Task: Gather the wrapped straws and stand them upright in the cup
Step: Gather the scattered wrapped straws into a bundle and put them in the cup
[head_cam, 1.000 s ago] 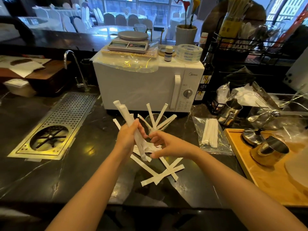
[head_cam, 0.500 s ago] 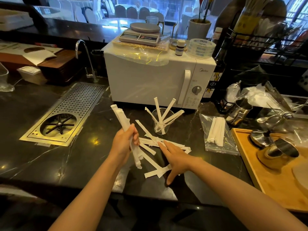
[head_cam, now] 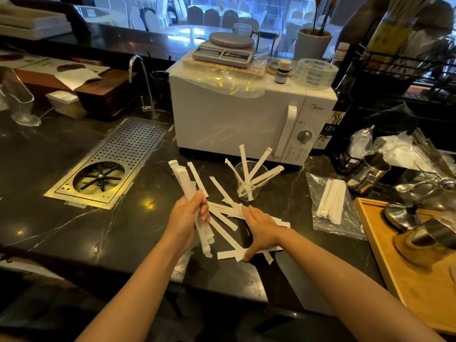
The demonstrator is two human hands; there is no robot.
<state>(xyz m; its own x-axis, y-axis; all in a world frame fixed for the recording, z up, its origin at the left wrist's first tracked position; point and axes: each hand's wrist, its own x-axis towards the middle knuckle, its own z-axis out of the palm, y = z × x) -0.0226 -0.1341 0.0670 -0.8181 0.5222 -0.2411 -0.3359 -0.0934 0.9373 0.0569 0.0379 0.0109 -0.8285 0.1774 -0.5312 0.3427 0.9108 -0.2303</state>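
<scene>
My left hand [head_cam: 188, 218] grips a bundle of white paper-wrapped straws [head_cam: 183, 180], tilted up and to the left above the dark counter. My right hand [head_cam: 261, 228] lies flat, fingers spread, on the loose wrapped straws [head_cam: 223, 209] scattered on the counter; its thumb touches one straw [head_cam: 230, 254] at the near side. Behind the pile stands a clear plastic cup [head_cam: 250, 180] with several wrapped straws leaning in it.
A white microwave [head_cam: 234, 119] stands just behind the cup. A clear bag of more straws [head_cam: 332, 204] lies to the right, next to a wooden tray [head_cam: 414, 287] with metal jugs. A metal rinser grate [head_cam: 111, 161] is set in the counter at left.
My right hand left the bundle and came down flat onto the loose straws. My left hand kept the bundle and sank a little. The camera moved closer.
</scene>
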